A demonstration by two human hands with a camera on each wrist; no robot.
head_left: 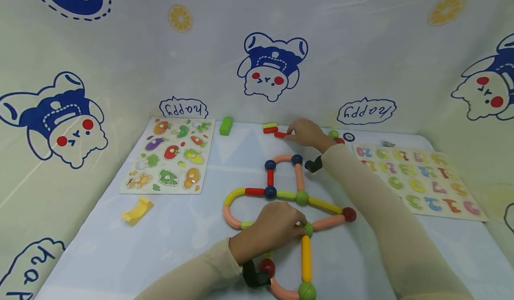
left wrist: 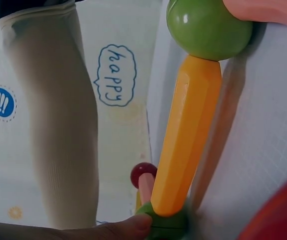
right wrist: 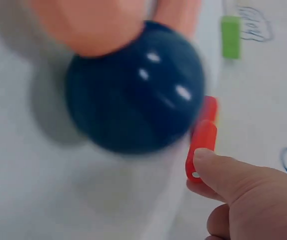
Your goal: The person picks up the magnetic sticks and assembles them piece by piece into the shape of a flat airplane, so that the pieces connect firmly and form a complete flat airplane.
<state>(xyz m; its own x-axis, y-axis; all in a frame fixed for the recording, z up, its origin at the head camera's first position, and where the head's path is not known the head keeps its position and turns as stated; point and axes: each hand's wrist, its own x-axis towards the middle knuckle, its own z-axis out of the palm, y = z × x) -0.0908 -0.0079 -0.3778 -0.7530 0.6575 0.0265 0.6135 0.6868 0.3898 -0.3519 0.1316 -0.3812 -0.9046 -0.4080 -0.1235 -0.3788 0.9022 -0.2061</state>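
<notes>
A flat figure of magnetic rods and balls lies on the table. In the head view, my left hand (head_left: 275,224) pinches a green ball (head_left: 308,230) low in the figure. From that ball a yellow-orange rod (left wrist: 188,135) leads to another green ball (left wrist: 208,30), seen in the left wrist view. At the table's back, my right hand (head_left: 307,132) grips a short red rod (right wrist: 202,145) between thumb and fingers. Just beyond it lie another red rod (head_left: 270,130) and a yellow-green one (head_left: 270,125). A dark blue ball (right wrist: 136,87) looms large in the right wrist view.
A vegetable puzzle board (head_left: 205,186) lies at the left, a number puzzle board (head_left: 478,215) at the right. A green block (head_left: 226,126) and a yellow curved block (head_left: 138,210) lie loose. A loose green ball (head_left: 333,134) sits behind my right wrist.
</notes>
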